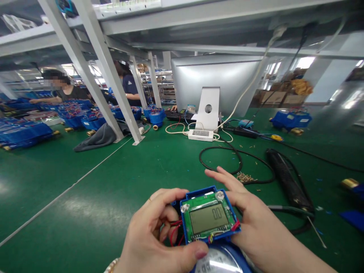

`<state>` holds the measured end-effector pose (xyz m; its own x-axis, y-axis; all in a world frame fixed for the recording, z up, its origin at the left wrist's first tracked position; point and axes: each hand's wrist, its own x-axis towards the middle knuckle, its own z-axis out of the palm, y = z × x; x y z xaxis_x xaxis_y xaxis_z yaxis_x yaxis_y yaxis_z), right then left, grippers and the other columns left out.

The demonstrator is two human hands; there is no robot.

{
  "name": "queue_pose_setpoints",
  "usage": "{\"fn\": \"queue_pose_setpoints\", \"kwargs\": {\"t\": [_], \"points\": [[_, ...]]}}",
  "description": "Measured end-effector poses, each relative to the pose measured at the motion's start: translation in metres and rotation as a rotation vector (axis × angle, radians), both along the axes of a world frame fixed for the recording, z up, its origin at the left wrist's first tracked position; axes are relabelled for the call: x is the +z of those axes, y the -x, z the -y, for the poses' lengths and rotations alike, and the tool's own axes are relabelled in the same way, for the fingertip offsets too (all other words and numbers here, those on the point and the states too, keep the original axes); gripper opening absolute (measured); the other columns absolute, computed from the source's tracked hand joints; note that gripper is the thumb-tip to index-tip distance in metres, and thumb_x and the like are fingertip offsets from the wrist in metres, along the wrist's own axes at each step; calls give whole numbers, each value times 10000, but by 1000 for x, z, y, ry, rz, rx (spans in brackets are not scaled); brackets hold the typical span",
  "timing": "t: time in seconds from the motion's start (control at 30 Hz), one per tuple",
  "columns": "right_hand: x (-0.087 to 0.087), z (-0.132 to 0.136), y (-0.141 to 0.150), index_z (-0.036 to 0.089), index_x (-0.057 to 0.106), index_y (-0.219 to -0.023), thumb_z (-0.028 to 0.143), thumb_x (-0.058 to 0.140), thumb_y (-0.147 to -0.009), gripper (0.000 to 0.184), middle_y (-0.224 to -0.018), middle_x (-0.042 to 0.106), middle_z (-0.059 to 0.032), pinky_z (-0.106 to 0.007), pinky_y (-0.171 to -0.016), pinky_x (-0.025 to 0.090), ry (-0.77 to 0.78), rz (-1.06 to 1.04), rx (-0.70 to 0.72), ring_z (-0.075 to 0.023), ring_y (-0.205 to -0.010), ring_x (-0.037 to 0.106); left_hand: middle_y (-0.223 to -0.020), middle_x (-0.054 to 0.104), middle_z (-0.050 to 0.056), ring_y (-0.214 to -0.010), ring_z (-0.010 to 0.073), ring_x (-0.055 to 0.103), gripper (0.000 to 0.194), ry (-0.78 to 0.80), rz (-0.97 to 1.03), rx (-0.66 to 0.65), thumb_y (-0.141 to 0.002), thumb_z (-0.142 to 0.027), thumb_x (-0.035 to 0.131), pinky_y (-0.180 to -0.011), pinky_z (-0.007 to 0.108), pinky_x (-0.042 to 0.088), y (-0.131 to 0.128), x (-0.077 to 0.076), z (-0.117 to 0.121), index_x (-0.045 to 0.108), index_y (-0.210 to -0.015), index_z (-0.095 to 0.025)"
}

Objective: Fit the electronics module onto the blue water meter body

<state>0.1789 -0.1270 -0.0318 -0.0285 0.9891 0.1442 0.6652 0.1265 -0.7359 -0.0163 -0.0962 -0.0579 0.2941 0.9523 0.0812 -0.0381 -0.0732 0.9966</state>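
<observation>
We are gripping the module (209, 218) between our left hand (155, 235) and right hand (250, 220) above the meter (220, 261).

Both hands (159, 231) (247, 216) curled inward, fingers bent.

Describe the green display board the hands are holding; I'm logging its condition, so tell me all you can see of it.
The display board is a green circuit board with a grey LCD reading "0.0", seated face up in a blue plastic frame. Two silver screws sit at its top corners. Red wires run off its left side, with more coloured wires along its bottom edge. The left hand grips its left side, thumb below; the right hand holds the right edge.
</observation>
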Motion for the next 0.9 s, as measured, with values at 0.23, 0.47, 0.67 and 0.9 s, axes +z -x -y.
{"fn": "queue_pose_setpoints", "kwargs": {"t": [0.23, 0.47, 0.67, 0.9], "points": [[2, -7, -2, 357, 733, -751, 212, 816, -696, 176, -1395, 455, 62, -452, -1117, 258, 87, 9, 7, -209, -1365, 273, -745, 617, -20, -642, 159, 636, 603, -481, -109, -76, -602, -379, 849, -526, 194, 537, 6, -11, -17, 581, -1139, -321], [17, -20, -14, 299, 752, -793, 87, 718, -749, 219, -1240, 604, 13, -337, -1023, 407, 199, -63, 146, -182, -1212, 503, -876, 644, -31, -486, 54, 514, 634, -643, -393, -35, -500, -329, 895, -414, 118, 433, 4, 9, -11, 612, -1067, -293], [27, -3, -45, 336, 697, -983, 358, 573, -908, 147, -1342, 524, 49, -424, -1081, 373, 237, -142, 144, -212, -1250, 475, -920, 648, -22, -506, 44, 535, 616, -709, -479, -38, -557, -273, 846, -438, 100, 449, 4, 12, -7, 557, -1101, -265], [4, 30, -27, 457, 198, -1431, 487, 738, -747, 872, -1452, 382, 64, -417, -998, 455, -114, 245, 161, -256, -1283, 435, -691, 594, -22, -491, 93, 535, 526, -550, -483, -20, -572, -329, 811, -415, 150, 457, 6, 12, -9, 607, -1038, -196]]}}
